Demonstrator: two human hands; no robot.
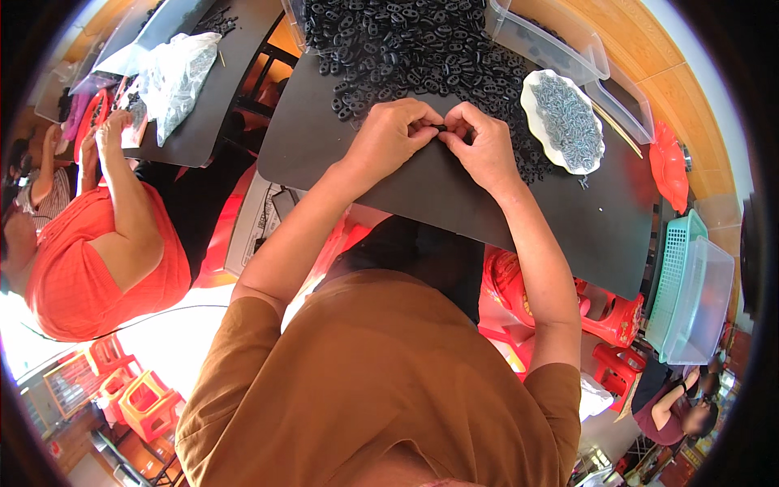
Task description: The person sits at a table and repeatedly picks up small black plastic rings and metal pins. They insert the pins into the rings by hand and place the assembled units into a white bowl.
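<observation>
My left hand (391,136) and my right hand (484,148) meet over the dark table (568,219), just in front of a large pile of small black plastic pieces with holes (406,49). Thumbs and fingertips of both hands pinch one small black plastic piece (441,127) between them. My fingers cover most of it. To the right of my right hand stands a white scalloped dish (529,99) heaped with small silvery screws (565,118). More of the black pieces lie loose between that hand and the dish.
Clear plastic bins (560,58) stand along the far right edge, near thin sticks (617,130) and a red dish (669,170). A green basket (669,276) is at the right. On the left, a person in red (105,252) works at another table with a plastic bag (174,81).
</observation>
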